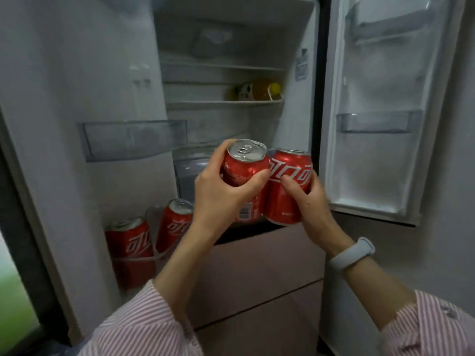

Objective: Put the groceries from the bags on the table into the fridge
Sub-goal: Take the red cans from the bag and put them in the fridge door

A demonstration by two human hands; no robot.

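Two upright red cans, touching side by side before the open fridge (303, 60): left hand (218, 191) curled round left can (244, 163), right hand (305, 196) round right can (288, 186), door bin (120, 255) with two cans low-left, nearer left hand.

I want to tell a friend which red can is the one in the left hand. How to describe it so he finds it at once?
Start at the open fridge; two hands hold red cans side by side in front of it. The left hand grips the can in the left hand, the one tilted toward the camera. Unlike the can beside it, it shows its silver top and a barcode.
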